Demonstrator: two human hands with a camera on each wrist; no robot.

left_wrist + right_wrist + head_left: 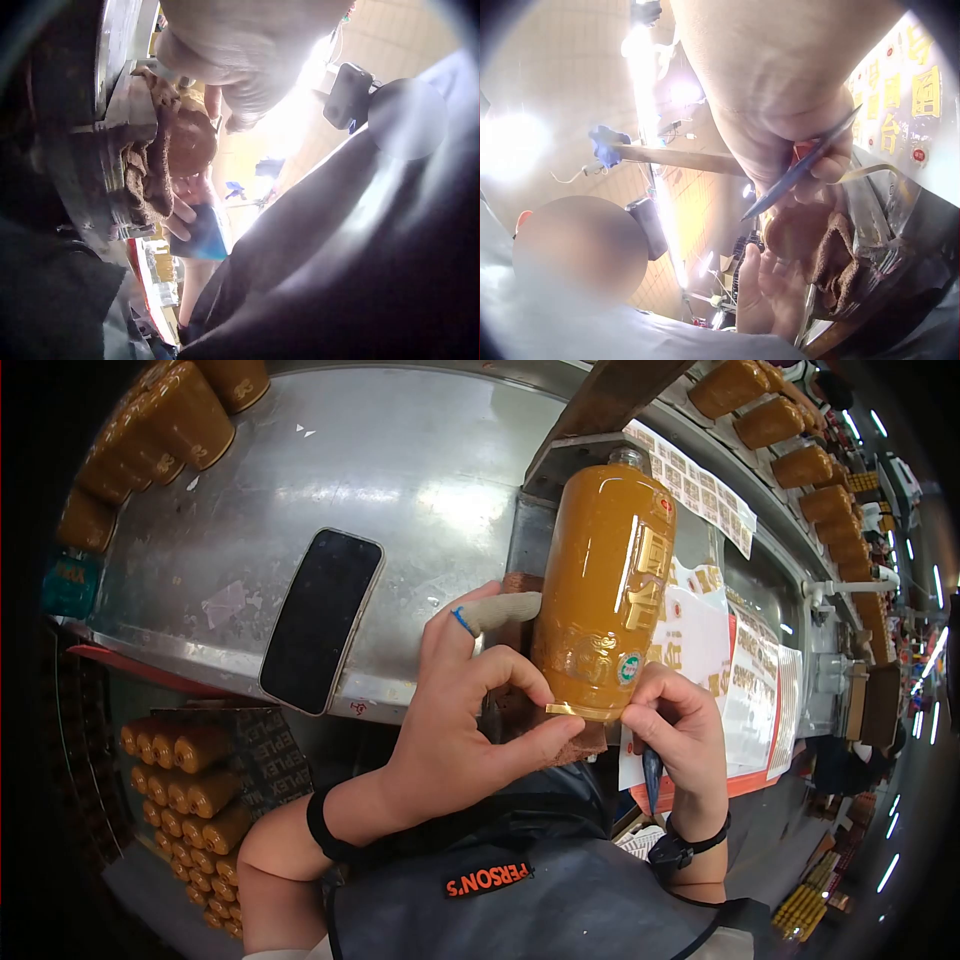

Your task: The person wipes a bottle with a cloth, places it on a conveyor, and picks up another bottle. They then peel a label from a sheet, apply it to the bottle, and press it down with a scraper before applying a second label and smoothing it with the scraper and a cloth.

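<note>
A glossy amber-brown bottle (603, 570) lies on its side, neck away from me, with raised gold characters and a small green round sticker. Brown cloth (834, 266) pads the stand beneath it. At its base edge is a narrow gold strip (566, 710). My left hand (455, 705) pinches this strip between thumb and index finger; another finger, in a grey sleeve, reaches the bottle's side. My right hand (685, 730) has thumb and index at the base's right edge. Its curled fingers hold a dark blue pointed tool (652, 775), its tip pointing toward me.
A black phone (322, 620) lies on the metal table (430, 460) to the left. Sticker sheets (745, 680) spread out on the right. A metal bracket (575, 455) stands by the bottle's neck. More brown bottles (165, 425) stand at the back left.
</note>
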